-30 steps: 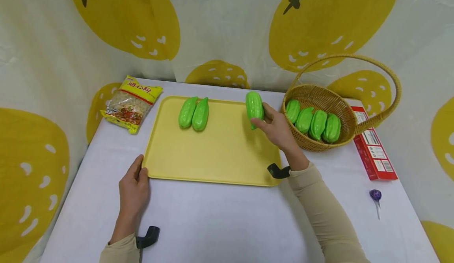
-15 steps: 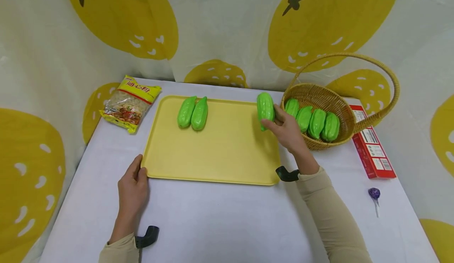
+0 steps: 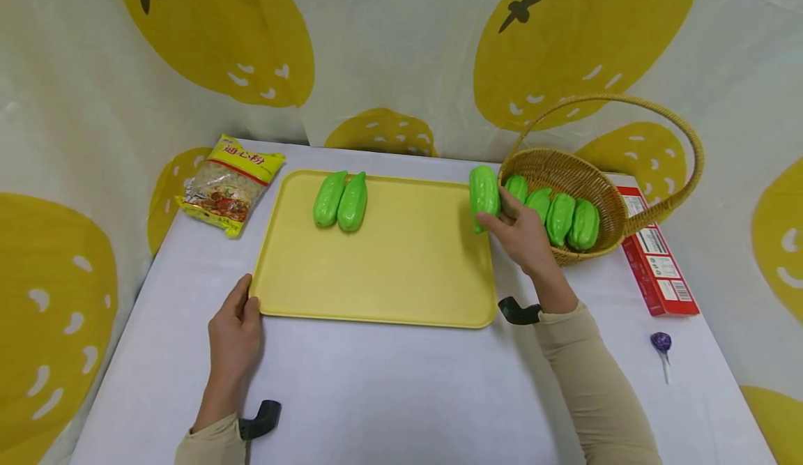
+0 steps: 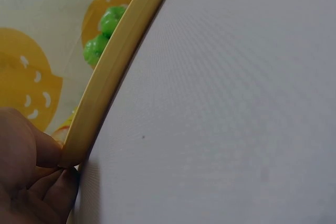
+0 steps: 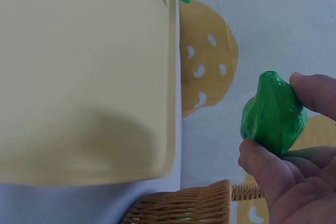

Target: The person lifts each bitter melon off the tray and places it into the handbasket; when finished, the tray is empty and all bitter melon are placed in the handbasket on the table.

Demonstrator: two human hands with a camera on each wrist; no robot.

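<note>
My right hand (image 3: 522, 235) holds a glossy green ridged gourd (image 3: 484, 189) between thumb and fingers, above the right end of a yellow tray (image 3: 376, 277). In the right wrist view, its narrow stem end (image 5: 269, 77) points up between thumb and fingers. With thumb and fingers, my left hand (image 3: 235, 339) grips the tray's left edge near the front corner; the left wrist view shows the pinched rim (image 4: 100, 95) close up. Two more green gourds (image 3: 341, 201) lie side by side at the tray's back left. Several others (image 3: 560, 219) sit in a wicker basket (image 3: 580, 165).
The basket's tall handle (image 3: 693, 151) arches up behind my right hand. A red and white box (image 3: 665, 277) lies to the basket's right, with a purple lollipop (image 3: 661, 343) in front. Left of the tray lies a yellow pasta bag (image 3: 232, 183). A patterned curtain hangs behind.
My right hand has moved to the right with the green gourd, from over the tray toward the basket. The left hand has kept its grip on the tray's edge.
</note>
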